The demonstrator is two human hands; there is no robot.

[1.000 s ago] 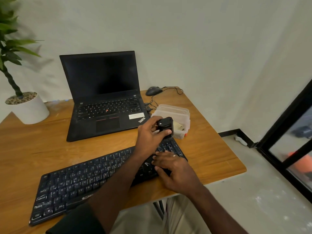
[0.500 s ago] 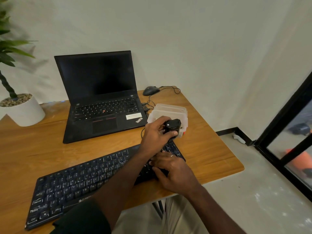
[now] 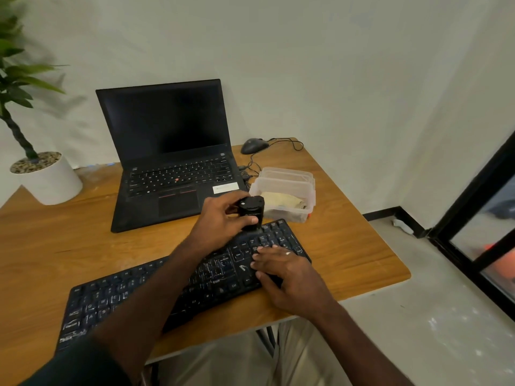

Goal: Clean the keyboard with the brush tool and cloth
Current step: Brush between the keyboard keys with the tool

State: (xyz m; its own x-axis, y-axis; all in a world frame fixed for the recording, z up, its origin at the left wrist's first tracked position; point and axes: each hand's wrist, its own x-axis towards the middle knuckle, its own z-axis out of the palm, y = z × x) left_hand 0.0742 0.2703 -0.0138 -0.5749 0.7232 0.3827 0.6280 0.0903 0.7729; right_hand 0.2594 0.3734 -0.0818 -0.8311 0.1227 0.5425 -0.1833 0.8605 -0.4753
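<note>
Keyboard, black and full-sized, lies at a slant across the near part of a wooden tabletop, its right end angled away from the person and its keys marked with pale smudges and dust. Over that far right end, the left hand reaches across and holds a small, stubby black brush tool, with the fingers and thumb curled round its body; its lower end sits at the top rows of keys, though the bristles themselves are too dark to make out. The right hand rests on the keys just below, fingers straight and spread flat, holding nothing and apparently pinning the keyboard in place. Just beyond the keyboard's right end stands a clear plastic container with a pale folded cloth inside, untouched so far. To do this brushing step well, the tool is probably best kept upright and drawn in short strokes along the gaps between keys, sweeping grit toward one edge rather than deeper in, while the flat hand presses evenly so the board does not slide; the left half of the keyboard looks dirtiest and would need the same treatment before the cloth is used. Behind sit an open black laptop with a dark screen, a wired mouse and a potted plant at far left.
</note>
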